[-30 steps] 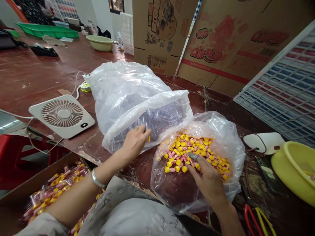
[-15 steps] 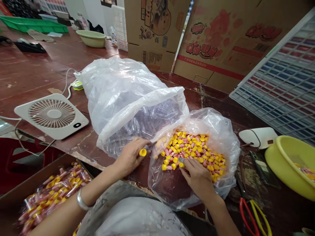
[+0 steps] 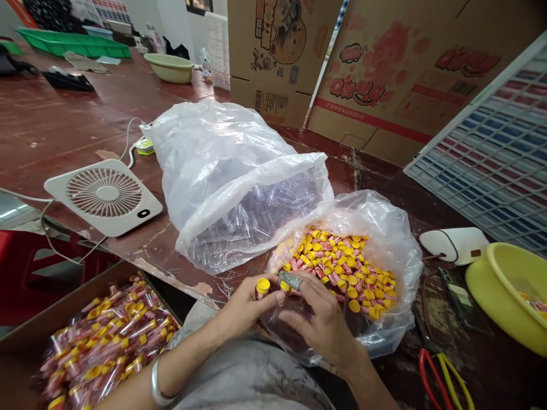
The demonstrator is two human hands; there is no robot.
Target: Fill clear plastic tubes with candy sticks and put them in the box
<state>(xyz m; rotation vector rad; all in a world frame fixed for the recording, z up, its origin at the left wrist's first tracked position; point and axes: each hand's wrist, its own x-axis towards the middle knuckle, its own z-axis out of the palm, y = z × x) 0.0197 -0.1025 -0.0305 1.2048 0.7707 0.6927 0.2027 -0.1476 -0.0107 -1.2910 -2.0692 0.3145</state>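
My left hand (image 3: 243,304) is closed around a small tube with a yellow cap (image 3: 262,285), the cap facing up. My right hand (image 3: 322,313) meets it from the right, its grey-wrapped fingertip (image 3: 290,279) against another yellow-capped piece (image 3: 284,287) between the hands. How far the right fingers wrap that piece is partly hidden. Just beyond lies an open clear plastic bag (image 3: 380,213) of red-and-white pieces with yellow caps (image 3: 337,256). Behind my left hand, a larger translucent bag (image 3: 222,136) lies open, full of clear plastic tubes (image 3: 273,208).
At lower left a cardboard box (image 3: 168,307) holds filled, yellow-capped tubes. A white fan (image 3: 106,193) lies left. On the right are a yellow basin (image 3: 491,285), a phone (image 3: 461,299), scissors (image 3: 444,370) and a white crate (image 3: 491,148). Cardboard boxes (image 3: 384,125) stand behind.
My left hand has drawn back from the mouth of the tube bag toward me. My right hand has moved left from the yellow-capped pieces, bringing one to my left hand.
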